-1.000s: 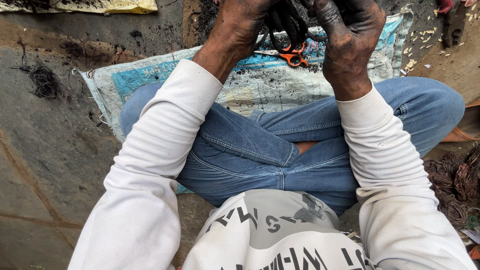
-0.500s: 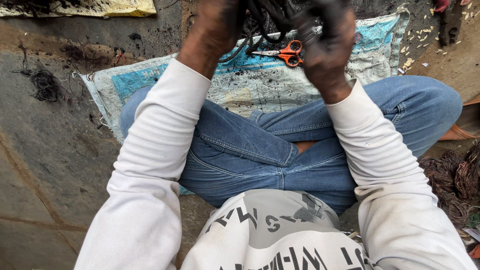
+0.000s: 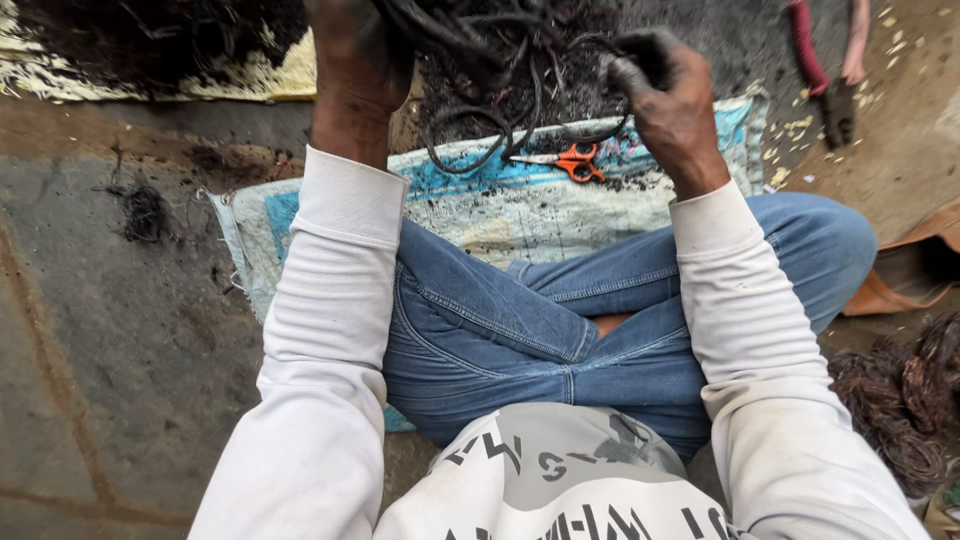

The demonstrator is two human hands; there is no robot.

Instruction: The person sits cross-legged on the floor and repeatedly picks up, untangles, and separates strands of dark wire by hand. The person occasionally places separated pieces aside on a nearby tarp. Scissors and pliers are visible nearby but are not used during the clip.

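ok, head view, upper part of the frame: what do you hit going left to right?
Small dark tangle on the floor → left hand → bundle of dark wires → orange-handled scissors → right hand → red-handled pliers.

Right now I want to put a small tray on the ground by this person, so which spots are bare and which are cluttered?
The stone floor left of the left sleeve is bare up to a small wire clump. The woven sack holds scissors under the hands' dark wire tangle. The right has wire coils and pliers.
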